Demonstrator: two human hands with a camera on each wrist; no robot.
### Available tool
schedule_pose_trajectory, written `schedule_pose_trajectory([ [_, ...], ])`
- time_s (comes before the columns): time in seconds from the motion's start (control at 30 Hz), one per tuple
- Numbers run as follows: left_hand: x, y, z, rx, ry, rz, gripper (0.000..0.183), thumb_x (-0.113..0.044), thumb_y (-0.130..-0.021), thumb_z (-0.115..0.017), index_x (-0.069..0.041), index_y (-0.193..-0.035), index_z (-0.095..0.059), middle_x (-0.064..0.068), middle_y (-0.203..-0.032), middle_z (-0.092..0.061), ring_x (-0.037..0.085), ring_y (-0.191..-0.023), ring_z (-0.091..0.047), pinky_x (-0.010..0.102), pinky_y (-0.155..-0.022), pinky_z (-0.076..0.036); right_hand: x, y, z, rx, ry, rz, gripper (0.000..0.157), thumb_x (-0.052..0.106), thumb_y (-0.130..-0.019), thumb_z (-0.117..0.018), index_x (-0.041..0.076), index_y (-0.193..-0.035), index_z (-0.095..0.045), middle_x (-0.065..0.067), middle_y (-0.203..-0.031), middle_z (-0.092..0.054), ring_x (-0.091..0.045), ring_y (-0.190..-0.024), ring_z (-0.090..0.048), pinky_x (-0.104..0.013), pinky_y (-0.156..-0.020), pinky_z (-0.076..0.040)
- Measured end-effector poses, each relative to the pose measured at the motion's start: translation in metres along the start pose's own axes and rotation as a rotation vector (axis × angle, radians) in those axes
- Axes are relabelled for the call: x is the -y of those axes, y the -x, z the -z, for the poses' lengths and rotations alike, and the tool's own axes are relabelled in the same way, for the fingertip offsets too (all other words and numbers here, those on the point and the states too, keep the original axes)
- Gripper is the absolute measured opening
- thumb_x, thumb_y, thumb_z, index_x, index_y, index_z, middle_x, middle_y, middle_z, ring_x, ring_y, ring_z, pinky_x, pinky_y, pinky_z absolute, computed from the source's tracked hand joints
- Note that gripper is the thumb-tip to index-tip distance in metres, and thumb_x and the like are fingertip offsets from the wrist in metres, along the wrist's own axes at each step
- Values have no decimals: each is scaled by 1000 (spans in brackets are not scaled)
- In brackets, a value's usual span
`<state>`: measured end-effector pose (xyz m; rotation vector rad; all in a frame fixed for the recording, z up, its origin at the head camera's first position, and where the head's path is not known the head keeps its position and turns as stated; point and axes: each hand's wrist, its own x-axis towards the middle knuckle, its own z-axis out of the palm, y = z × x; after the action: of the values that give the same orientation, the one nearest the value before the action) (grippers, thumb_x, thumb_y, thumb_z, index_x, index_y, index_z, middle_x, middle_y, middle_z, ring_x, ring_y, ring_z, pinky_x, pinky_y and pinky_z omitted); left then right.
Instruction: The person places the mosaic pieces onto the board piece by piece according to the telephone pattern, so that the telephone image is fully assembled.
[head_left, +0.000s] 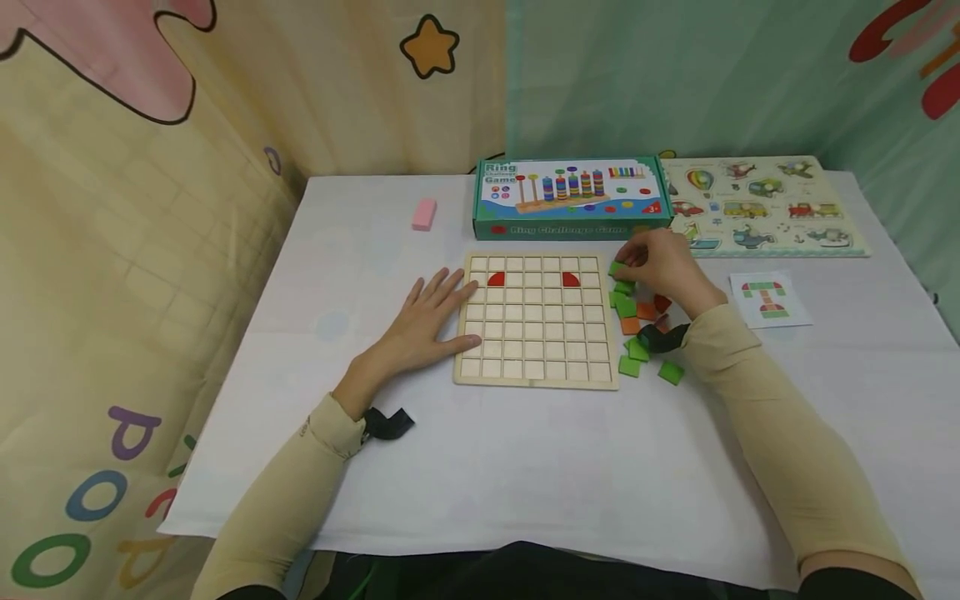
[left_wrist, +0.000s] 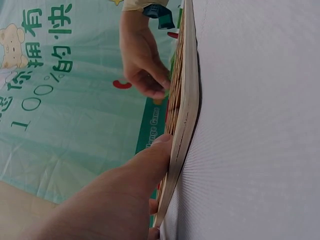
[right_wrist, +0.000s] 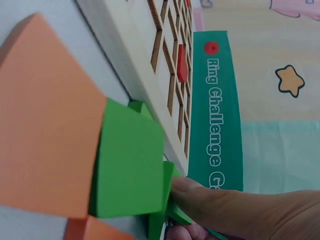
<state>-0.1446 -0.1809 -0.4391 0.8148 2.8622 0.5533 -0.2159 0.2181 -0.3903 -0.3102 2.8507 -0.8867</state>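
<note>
A wooden grid board (head_left: 534,385) lies flat, with two red quarter-round pieces (head_left: 497,279) in cells of an upper row. My left hand (head_left: 423,325) rests on its left edge, fingers spread; in the left wrist view the thumb (left_wrist: 157,150) lies along the board's side. At the board's upper right corner, my right hand (head_left: 663,265) pinches a green tile (head_left: 617,268) between thumb and fingers. Below that hand lies a loose heap of green tiles (head_left: 628,367), orange tiles (head_left: 631,326) and red pieces (head_left: 662,303). A big orange tile (right_wrist: 50,130) fills the near part of the right wrist view.
A pattern card (head_left: 771,300) lies right of the heap. Behind the board stands a green Ring Challenge Game box (head_left: 573,229), beside a picture puzzle board (head_left: 765,204). A pink block (head_left: 423,214) sits at the back left of the white-covered table (head_left: 450,467).
</note>
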Motion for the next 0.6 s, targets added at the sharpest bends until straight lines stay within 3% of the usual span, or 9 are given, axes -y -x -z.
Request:
schedule_pose_trajectory([
  [0.2, 0, 2, -1, 0, 4, 4, 89, -59, -98, -64, -21, -169, -26, 8, -178, -13, 31, -166, -3, 56, -133, 3, 6, 4, -2, -33, -50, 7, 17, 11, -95, -79, -2, -105, -72, -22, -102, -71, -33, -93, -66, -37, -78, -50],
  [0.4, 1, 3, -1, 13, -5, 12, 89, -60, -98, -63, -22, -169, -25, 6, -179, -11, 29, -166, -1, 55, -133, 4, 30, 1, -8, -99, -111, 90, 10, 6, -97, -75, -1, -103, -74, -22, -102, -74, -35, -94, -70, -43, -82, -52],
  [0.6, 1, 1, -1, 6, 1, 7, 89, -61, -98, -63, -23, -169, -25, 6, -179, -12, 29, -166, -1, 54, -133, 4, 72, -12, -31, -12, -148, 191, 9, 9, -99, -74, 3, -105, -75, -19, -104, -75, -34, -98, -71, -50, -88, -55],
])
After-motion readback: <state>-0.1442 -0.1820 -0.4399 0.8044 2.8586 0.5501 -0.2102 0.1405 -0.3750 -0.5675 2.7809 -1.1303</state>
